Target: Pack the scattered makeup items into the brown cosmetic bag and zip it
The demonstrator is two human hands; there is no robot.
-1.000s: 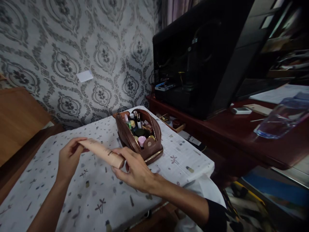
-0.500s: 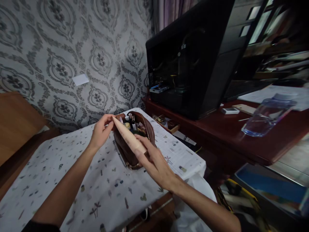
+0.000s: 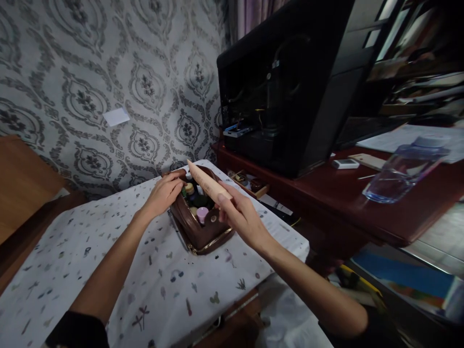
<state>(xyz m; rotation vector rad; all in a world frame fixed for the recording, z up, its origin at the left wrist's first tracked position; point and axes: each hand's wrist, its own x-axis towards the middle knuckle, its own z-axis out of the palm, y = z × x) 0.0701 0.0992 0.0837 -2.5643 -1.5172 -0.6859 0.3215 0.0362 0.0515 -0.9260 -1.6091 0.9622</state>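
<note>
A brown leather toiletry bag (image 3: 208, 240) sits unzipped on the patterned white cloth, with bottles and jars inside. Among them show a lilac-capped container (image 3: 202, 214) and a bottle with a tan cap (image 3: 189, 188). My right hand (image 3: 242, 212) grips a beige squeeze tube (image 3: 207, 182) by its thicker end, holding it slanted above the bag's opening. The tube's thin, flat end points up and away to the left. At the bag's left rim, my left hand (image 3: 163, 195) has its fingers closed over the leather edge.
White cloth with small printed motifs covers the table (image 3: 137, 270). To the right, a dark red desk (image 3: 362, 208) bears a black computer case (image 3: 275, 111), a clear plastic bottle (image 3: 406, 169) and papers (image 3: 406, 140). An open drawer (image 3: 259, 191) juts out beside the table.
My left hand has let go of the tube's thin end and taken hold of the bag's left rim. My right hand has moved the tube up and right, uncovering more of the bag's contents.
</note>
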